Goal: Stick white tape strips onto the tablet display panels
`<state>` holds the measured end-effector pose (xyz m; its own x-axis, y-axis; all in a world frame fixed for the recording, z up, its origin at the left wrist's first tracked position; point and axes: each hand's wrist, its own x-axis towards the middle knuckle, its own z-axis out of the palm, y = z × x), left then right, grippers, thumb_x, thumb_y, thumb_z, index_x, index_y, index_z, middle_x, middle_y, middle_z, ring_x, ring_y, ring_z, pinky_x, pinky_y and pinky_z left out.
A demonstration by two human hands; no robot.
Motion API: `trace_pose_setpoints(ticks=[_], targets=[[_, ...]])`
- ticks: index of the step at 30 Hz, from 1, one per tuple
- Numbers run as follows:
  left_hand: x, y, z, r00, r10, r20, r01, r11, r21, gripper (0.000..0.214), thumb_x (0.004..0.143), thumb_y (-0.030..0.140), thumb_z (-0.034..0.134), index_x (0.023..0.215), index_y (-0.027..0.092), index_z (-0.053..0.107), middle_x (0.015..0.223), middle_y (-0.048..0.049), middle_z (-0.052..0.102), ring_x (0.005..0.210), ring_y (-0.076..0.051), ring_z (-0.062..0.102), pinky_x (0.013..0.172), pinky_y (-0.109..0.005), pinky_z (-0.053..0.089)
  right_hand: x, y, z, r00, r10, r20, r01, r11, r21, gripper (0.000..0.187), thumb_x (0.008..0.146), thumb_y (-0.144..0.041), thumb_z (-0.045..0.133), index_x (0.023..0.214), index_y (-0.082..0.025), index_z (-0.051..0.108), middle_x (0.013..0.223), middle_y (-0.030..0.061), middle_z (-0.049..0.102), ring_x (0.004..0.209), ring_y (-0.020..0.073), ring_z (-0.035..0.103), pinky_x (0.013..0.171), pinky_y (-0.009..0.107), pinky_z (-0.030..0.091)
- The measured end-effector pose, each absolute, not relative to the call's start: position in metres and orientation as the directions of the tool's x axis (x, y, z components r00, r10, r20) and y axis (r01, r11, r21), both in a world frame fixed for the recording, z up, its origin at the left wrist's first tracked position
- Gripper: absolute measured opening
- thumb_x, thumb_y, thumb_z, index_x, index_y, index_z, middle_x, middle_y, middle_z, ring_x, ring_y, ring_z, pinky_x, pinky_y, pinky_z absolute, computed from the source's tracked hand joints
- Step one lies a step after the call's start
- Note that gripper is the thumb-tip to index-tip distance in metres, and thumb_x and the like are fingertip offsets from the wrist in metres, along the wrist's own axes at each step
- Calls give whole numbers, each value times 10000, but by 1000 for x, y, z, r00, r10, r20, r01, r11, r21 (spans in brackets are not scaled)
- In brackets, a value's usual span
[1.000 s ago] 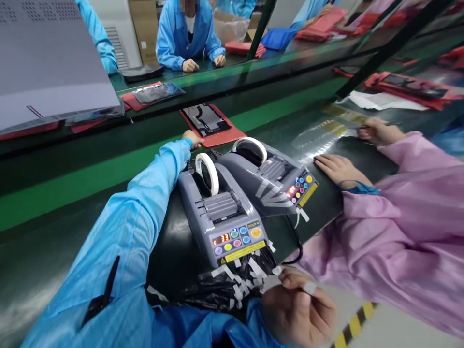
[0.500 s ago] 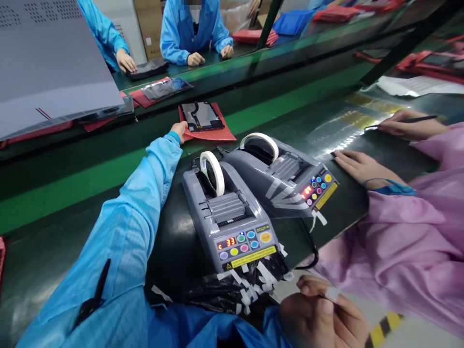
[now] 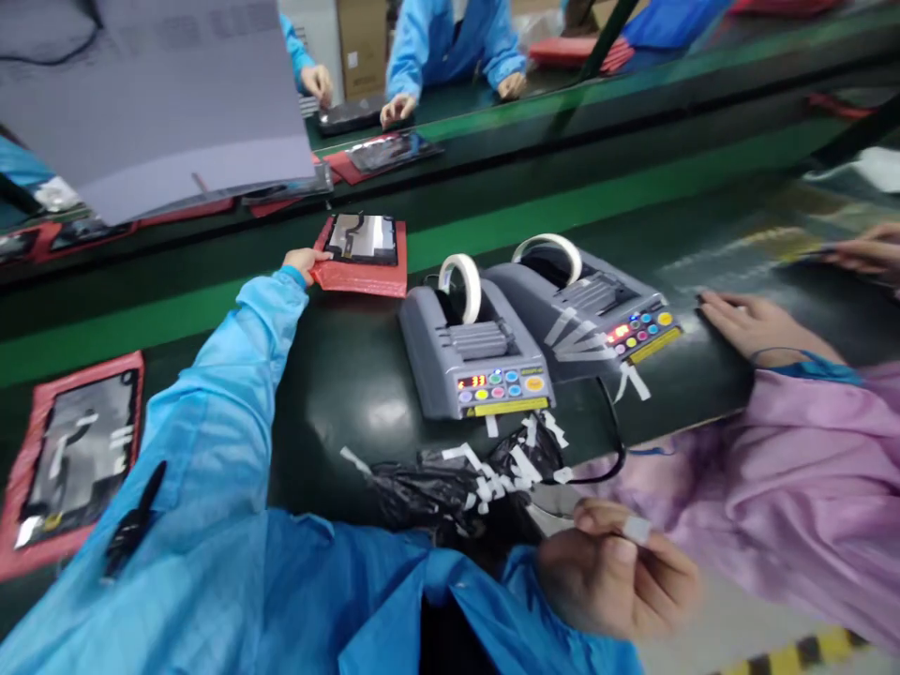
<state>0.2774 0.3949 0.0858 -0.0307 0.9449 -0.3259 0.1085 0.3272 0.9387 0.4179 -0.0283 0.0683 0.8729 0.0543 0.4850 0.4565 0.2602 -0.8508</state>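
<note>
At arm's length, my left hand is closed on the left edge of a red bubble-wrap bag. On the bag lies a flat black-framed panel with a shiny grey back. My right hand, low in front of my body, pinches with thumb and fingers; a small piece of white tape sticks at its fingertips. Between my hands stands a grey tape dispenser with a white roll on top and a display reading 33. Tape scraps cling to a black plastic bag before it.
A second tape dispenser adjoins the first on its right. At left lies another red bag bearing a panel. A co-worker's hand rests on the bench at right. A large grey board hangs at upper left; people sit across the line.
My left hand has pulled the red bag with its panel leftward, away from the dispensers. The view has turned left, bringing the other red bag into sight. My right hand keeps its pinch.
</note>
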Motion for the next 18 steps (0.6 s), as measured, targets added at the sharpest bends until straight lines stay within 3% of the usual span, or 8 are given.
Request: trace_pose_setpoints(ticks=[4,8,12,15,18], targets=[[179,283,88,-198,894,-402,75,423,903,384,599,-1,824,578,166,479,549,30,548,617,-152,621,678,-306,553,396,-26,70,818,170,549,421,473,-774,168,725,-367,702,707,-236,598,515,-39,518,437,132,445,440,281,345],[118,156,77,-311,843,-439,28,470,882,298,668,76,778,633,170,498,546,62,546,506,-83,521,571,-220,479,363,-14,73,746,289,600,312,646,-697,136,760,-316,705,776,-204,631,542,-52,541,465,91,479,475,234,369],[85,69,69,-352,835,-423,67,473,879,249,702,136,755,675,180,512,601,53,593,558,-100,567,610,-215,476,332,-4,74,709,474,522,155,617,-771,163,763,-291,734,795,-163,639,597,-40,593,493,74,534,501,215,396],[60,45,80,-194,913,-358,457,407,791,159,765,185,729,740,177,572,672,9,660,659,-155,648,658,-243,492,317,2,74,623,655,428,85,488,-869,206,803,-329,729,818,-150,627,620,-21,622,541,82,571,550,223,440],[39,59,101,62,960,-272,904,61,423,154,860,316,690,846,163,684,768,-73,717,820,-261,697,759,-339,522,312,12,74,523,787,327,81,336,-938,267,826,-416,708,812,-166,614,616,-18,616,557,88,571,566,227,456]])
